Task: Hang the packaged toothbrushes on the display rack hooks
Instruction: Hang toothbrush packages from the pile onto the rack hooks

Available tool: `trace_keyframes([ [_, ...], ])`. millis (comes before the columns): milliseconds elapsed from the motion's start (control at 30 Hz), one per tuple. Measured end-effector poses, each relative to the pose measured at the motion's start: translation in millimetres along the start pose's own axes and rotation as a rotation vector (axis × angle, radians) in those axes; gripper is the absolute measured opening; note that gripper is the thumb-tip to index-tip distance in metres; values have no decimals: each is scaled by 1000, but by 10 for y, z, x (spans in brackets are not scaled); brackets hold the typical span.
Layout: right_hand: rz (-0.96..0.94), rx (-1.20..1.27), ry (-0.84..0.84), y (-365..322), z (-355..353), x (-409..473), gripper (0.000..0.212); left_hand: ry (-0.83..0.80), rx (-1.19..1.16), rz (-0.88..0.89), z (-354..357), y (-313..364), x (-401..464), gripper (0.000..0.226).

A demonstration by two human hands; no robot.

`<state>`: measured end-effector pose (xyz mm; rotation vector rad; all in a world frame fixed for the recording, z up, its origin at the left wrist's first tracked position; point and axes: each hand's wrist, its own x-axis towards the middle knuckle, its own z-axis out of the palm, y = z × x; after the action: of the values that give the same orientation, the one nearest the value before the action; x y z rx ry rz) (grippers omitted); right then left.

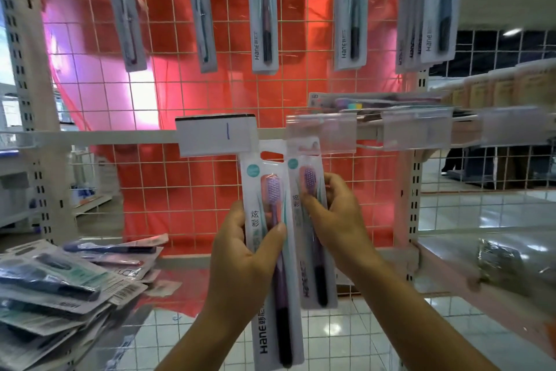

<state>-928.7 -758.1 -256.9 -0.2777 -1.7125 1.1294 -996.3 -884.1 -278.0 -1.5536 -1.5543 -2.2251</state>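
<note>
My left hand (243, 253) grips a white pack with a purple toothbrush (272, 295), held upright below a white price tag (215, 136) on the middle rail. Just to its right, my right hand (334, 214) pinches a second purple toothbrush pack (314, 277), whose top reaches up behind a clear tag holder (320, 133). Whether either pack sits on a hook is hidden by the tags. Several packs (263, 9) hang from the top row of hooks on the wire grid rack (180, 75).
A heap of loose toothbrush packs (60, 283) lies on the shelf at lower left. More clear tag holders (416, 130) line the rail to the right, with packs (358, 102) behind them. A wrapped bundle (505, 265) sits on the right shelf.
</note>
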Motion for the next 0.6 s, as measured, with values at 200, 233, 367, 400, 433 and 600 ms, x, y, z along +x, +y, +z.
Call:
trace_keyframes([
  [200,82,-78,36,396,118,482,14,-28,-6,-62,-5,-166,54,28],
  [233,109,-123,39,483,135,594,19,-33,-6,-64,-7,-196,72,24],
  [367,146,-218,28,729,198,929,33,-61,-9,-65,-32,-303,151,28],
  [400,160,-230,36,777,208,994,32,-61,-15,-73,-39,-319,169,30],
  [433,184,-229,32,820,217,1051,31,-59,-24,-85,-46,-337,186,33],
  [600,266,-250,-43,951,212,1128,44,-88,-63,-141,-43,-370,220,37],
])
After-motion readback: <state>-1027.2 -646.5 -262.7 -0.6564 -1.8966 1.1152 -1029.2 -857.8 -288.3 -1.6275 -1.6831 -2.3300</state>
